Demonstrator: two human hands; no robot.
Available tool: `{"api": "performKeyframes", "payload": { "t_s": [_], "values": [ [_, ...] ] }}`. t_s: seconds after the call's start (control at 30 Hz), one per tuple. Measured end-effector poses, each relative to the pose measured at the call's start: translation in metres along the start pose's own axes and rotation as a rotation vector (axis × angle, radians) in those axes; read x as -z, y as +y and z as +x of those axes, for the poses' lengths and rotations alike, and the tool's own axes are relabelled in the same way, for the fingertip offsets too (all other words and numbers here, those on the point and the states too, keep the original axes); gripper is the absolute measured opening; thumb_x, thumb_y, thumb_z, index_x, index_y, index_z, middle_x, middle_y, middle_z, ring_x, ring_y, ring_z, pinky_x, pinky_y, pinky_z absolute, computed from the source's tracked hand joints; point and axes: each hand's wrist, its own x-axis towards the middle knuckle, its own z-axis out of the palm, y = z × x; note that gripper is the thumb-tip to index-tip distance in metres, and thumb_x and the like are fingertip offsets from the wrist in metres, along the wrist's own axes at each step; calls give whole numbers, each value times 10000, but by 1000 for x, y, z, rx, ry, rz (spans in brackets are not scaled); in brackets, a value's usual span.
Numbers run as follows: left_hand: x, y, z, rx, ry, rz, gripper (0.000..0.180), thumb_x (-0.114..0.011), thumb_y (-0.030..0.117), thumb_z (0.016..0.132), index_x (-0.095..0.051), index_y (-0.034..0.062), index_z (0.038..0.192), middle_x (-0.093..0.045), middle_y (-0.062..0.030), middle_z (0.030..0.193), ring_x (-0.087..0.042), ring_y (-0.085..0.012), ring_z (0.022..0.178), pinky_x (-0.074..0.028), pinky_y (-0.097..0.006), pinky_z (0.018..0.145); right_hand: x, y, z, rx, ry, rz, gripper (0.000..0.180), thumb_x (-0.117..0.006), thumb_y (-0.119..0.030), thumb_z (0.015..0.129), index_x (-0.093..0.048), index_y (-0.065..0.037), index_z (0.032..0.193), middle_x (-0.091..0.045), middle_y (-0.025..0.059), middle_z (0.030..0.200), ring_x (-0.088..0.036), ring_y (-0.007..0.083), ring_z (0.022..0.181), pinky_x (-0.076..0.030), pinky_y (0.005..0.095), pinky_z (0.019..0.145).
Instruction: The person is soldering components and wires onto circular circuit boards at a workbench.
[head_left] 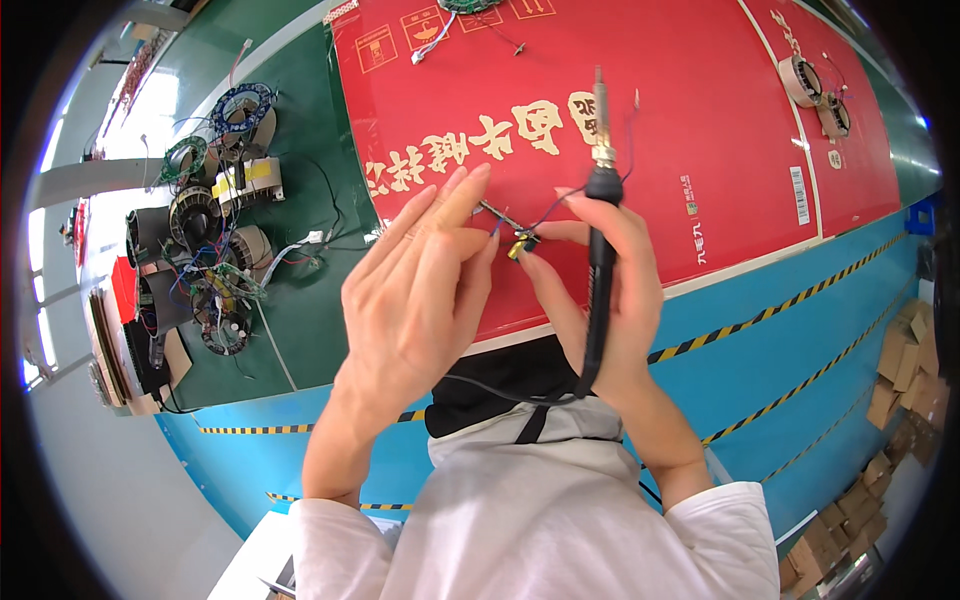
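Note:
My right hand (612, 290) holds a black-handled soldering iron (602, 240), its metal tip pointing away from me. The thumb and a finger of that hand also pinch a small yellow-and-black component (520, 245). A thin dark wire (548, 212) runs from the component toward the right fingers. My left hand (410, 275) is close beside it, back of the hand up, thumb and forefinger brought together. What sits between those left fingers is mostly hidden. A thin grey metal piece (497, 213) reaches from the left fingers to the component.
A red printed cardboard sheet (690, 120) covers much of the green table (300, 340). Motor parts and wired circuit boards (215, 215) crowd the left. Two ring-shaped parts (815, 95) lie far right; a round green board (470, 5) is at the top. Cardboard boxes (905, 360) stand on the floor.

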Motion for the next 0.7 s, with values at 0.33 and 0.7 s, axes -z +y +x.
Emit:
{"api": "performKeyframes", "payload": {
  "t_s": [0.33,0.7],
  "values": [
    [5,-4,1,10,-54,-106,206,-708,-55,781,-517,12,818,-675,-164,1188,-673,-310,1080,-564,-407,927,64,-18,-35,170,-53,35,393,-511,-347,1026,-616,5,1168,-626,65,744,-486,229,746,-442,343,682],
    [6,-7,4,-57,-72,-99,182,-695,-82,782,-552,13,845,-682,-156,1201,-686,-344,1042,-572,-364,843,53,-31,-26,194,-94,-72,289,-463,-181,979,-705,-24,975,-510,-12,638,-373,160,563,-367,339,612]
  ]
}}
